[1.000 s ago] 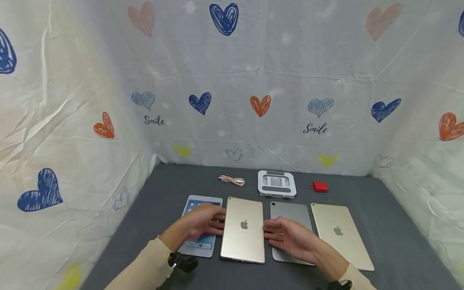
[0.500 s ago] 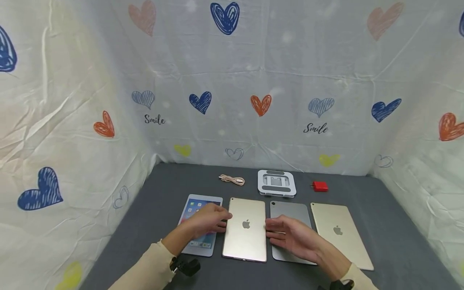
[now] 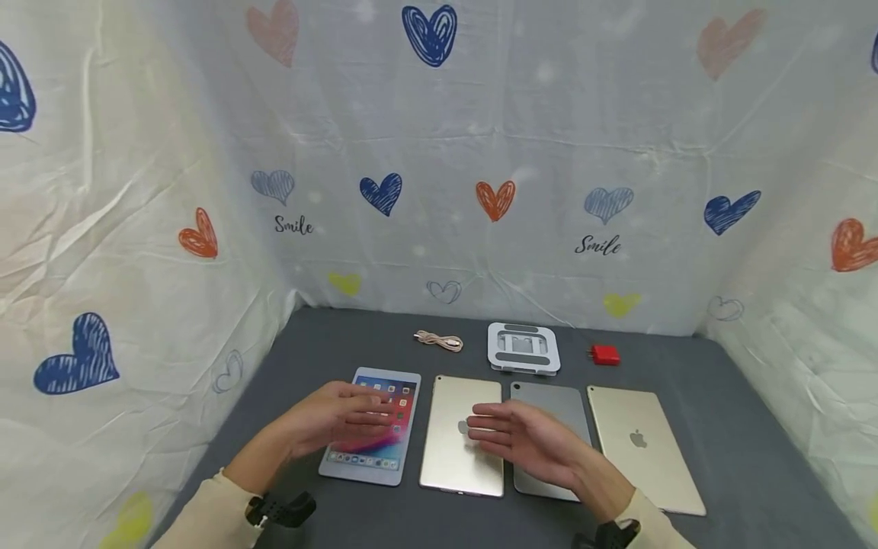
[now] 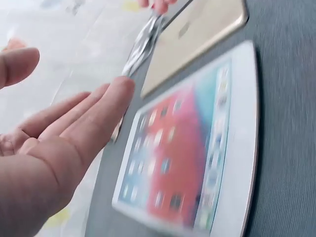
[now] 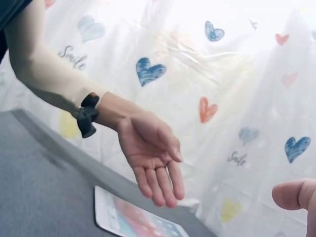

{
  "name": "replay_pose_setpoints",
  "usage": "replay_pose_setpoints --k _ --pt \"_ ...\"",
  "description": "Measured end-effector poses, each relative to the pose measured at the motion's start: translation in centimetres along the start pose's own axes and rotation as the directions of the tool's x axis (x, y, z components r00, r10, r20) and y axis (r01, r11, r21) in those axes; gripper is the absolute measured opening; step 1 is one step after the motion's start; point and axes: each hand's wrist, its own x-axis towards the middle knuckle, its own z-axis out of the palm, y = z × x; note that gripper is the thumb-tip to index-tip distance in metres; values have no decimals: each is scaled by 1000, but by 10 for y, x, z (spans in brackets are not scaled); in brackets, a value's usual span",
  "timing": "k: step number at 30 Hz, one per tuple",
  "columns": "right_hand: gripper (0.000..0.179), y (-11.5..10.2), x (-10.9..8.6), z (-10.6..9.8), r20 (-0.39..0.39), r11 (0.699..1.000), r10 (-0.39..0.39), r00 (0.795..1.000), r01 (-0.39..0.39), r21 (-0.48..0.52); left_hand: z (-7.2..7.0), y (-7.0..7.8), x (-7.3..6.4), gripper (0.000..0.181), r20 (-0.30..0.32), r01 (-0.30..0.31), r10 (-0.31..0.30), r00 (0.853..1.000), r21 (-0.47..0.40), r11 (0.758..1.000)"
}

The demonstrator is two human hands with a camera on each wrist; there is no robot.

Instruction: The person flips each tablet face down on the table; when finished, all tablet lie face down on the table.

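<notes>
Over the white tablet [image 3: 370,463] with its lit screen hovers my left hand [image 3: 339,415], fingers straight and holding nothing. The left wrist view shows those fingers [image 4: 94,118] raised above the tablet's surface. My right hand [image 3: 531,441] reaches across the grey tablet [image 3: 559,400], its straight fingertips overlapping the gold tablet [image 3: 453,465] in the middle. Nothing is in this hand either. The middle gold tablet lies back up, its logo partly hidden by the right fingers. A second gold tablet [image 3: 648,450], also back up, lies at the right end of the row.
Behind the row lie a coiled cable [image 3: 439,341], a white and grey folding stand [image 3: 523,348] and a red plug adapter [image 3: 605,354]. A dark grey cloth [image 3: 741,427] covers the table. Heart-printed curtains [image 3: 439,152] enclose the back and sides.
My left hand has come off the middle gold tablet's left edge and moved left over the white tablet. My right hand has shifted left over the gold tablet, which now lies slightly farther right.
</notes>
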Motion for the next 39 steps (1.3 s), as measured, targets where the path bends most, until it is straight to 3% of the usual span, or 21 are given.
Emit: replay_pose_setpoints --k 7,15,21,26,34,39 --pt "73 11 30 19 30 997 16 999 -18 79 -47 -7 -29 67 -15 -6 6 1000 -28 1000" --pt "75 20 62 36 44 992 24 999 -30 125 -78 -21 -36 68 -117 33 -33 993 4 999" --pt "71 25 77 48 -39 993 40 998 -35 114 -80 -25 -31 67 -206 80 -75 976 16 997" --pt "71 30 86 55 -71 996 30 997 -24 85 -74 -28 -23 70 -228 112 -112 967 -11 994" --pt "75 30 89 58 -108 997 29 994 -21 70 -70 -35 -15 61 -254 116 -108 961 18 993" --pt "78 28 90 60 -130 997 37 991 -28 73 -64 -33 -12 56 -303 124 -105 947 44 991"
